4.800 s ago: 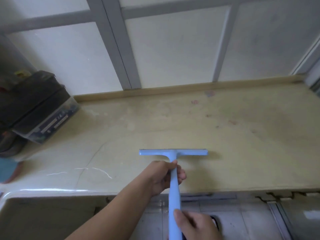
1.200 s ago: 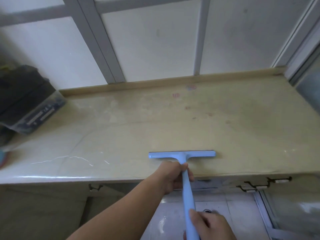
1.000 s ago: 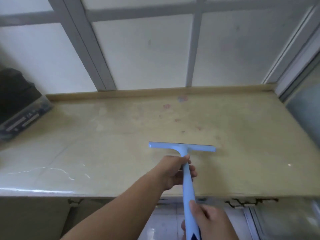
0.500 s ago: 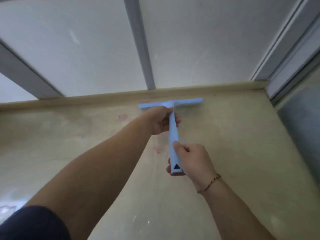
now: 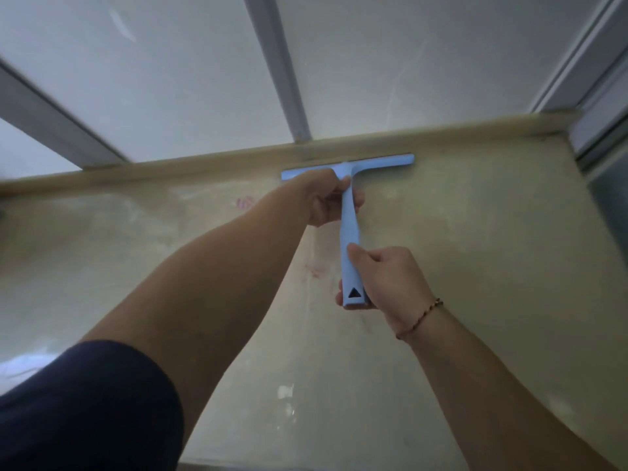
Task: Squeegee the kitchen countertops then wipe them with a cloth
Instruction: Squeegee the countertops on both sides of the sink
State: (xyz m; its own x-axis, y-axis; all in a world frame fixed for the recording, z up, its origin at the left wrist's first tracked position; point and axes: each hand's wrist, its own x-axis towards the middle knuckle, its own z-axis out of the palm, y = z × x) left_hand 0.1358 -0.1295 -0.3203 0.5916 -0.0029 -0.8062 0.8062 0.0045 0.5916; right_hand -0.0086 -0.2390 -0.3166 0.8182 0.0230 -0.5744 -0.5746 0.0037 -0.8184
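The light blue squeegee lies on the beige countertop with its blade at the far edge, right against the raised back lip below the white wall panels. The left hand grips the handle just behind the blade, fingers curled round it. The right hand, with a thin bracelet at the wrist, wraps round the handle's near end; reddish stains mark the surface left of the handle.
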